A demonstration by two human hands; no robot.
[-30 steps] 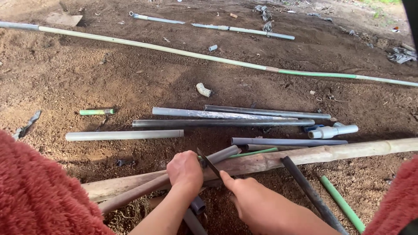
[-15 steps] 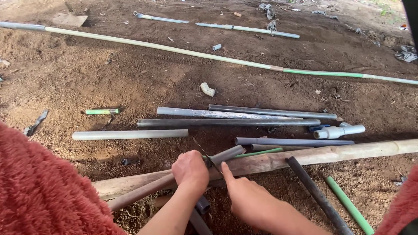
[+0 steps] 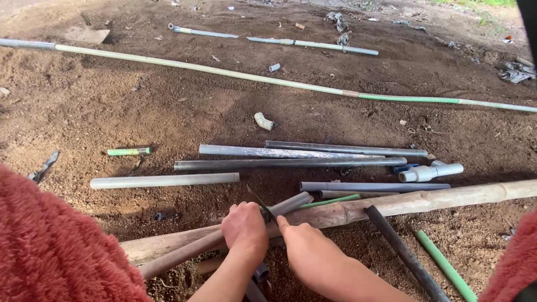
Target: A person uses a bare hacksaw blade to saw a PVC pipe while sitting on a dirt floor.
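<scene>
Grey pipes (image 3: 291, 164) beyond, bamboo pole (image 3: 425, 201) crossing under hands

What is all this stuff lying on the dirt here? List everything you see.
Long pipe: one, pale turning green, across the far ground.
Grey pipes: several, laid side by side mid-ground.
White pipe fitting: one, right of them.
Wooden pole: one, tan, lying across in front.
Held pipe: one, grey, resting on the pole.
Green pipe: one, lower right.
Short green piece: one, left.
Thin blade: one, dark, across the held pipe.
Left hand: on the held pipe.
Right hand: by the blade.
</scene>
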